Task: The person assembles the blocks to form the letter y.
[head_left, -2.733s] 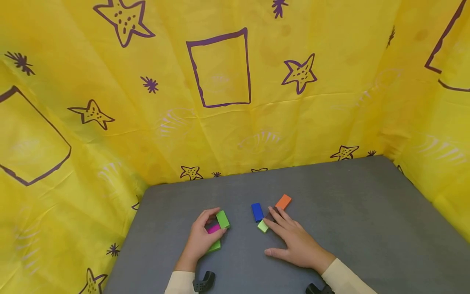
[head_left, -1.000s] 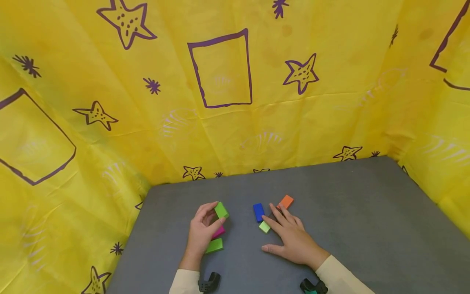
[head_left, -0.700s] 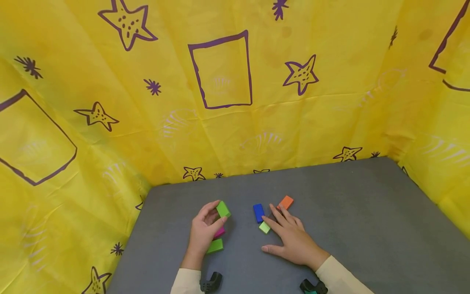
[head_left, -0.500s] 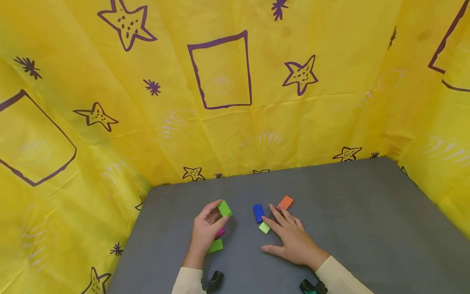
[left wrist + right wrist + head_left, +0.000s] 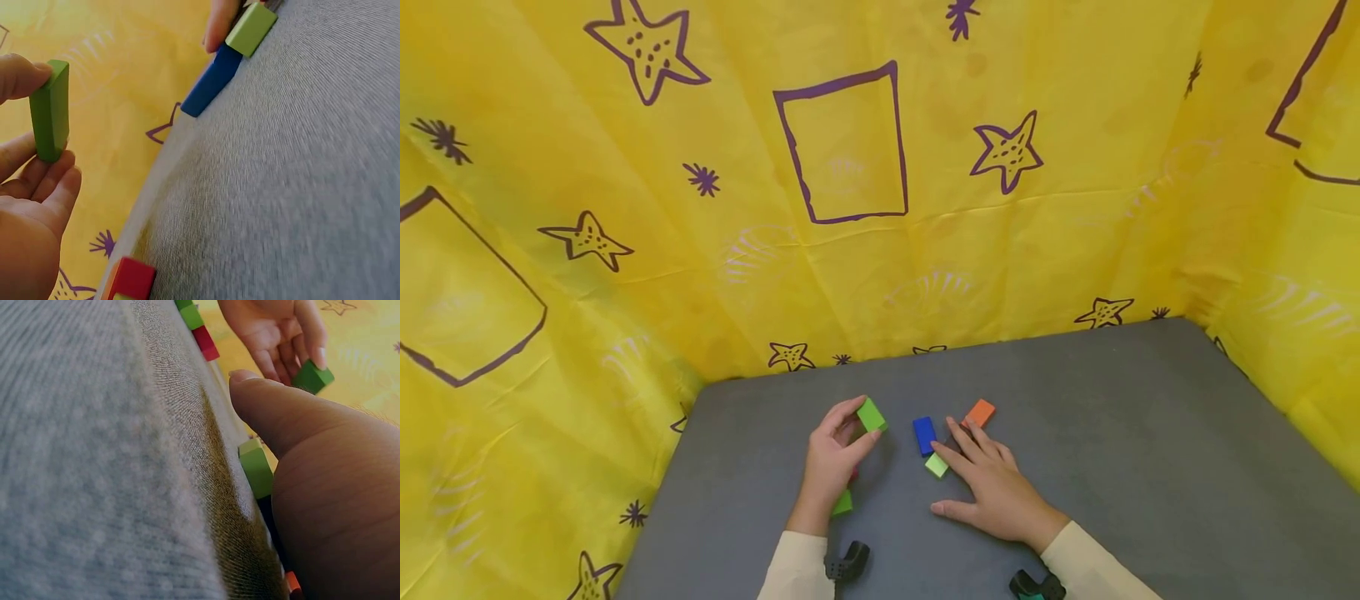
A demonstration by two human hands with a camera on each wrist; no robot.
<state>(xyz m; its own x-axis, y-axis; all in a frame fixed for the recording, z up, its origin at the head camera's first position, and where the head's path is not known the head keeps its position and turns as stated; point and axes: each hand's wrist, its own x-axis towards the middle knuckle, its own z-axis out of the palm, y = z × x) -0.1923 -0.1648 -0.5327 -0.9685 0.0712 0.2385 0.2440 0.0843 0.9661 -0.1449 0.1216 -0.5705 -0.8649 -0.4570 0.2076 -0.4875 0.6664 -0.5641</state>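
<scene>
My left hand (image 5: 835, 458) pinches a green block (image 5: 872, 414) between thumb and fingers; the left wrist view shows this block (image 5: 51, 112) held off the table. My right hand (image 5: 1000, 492) lies with spread fingers over a dark block, mostly hidden beneath them. A light green block (image 5: 936, 465) is at the near end of the dark one, an orange block (image 5: 980, 413) at its far end. Just left of them lies a blue block (image 5: 924, 437). Partly hidden behind my left hand are a green block (image 5: 843, 502) and a pink-red block (image 5: 134, 278).
The grey table (image 5: 1075, 400) extends to both sides and behind the blocks. A yellow cloth (image 5: 850, 292) with purple drawings hangs at its back and sides. Black straps with small devices are on both wrists.
My left hand has lifted the green block away from the pink-red one and carried it right and farther back, nearer the blue block. My right hand has barely moved.
</scene>
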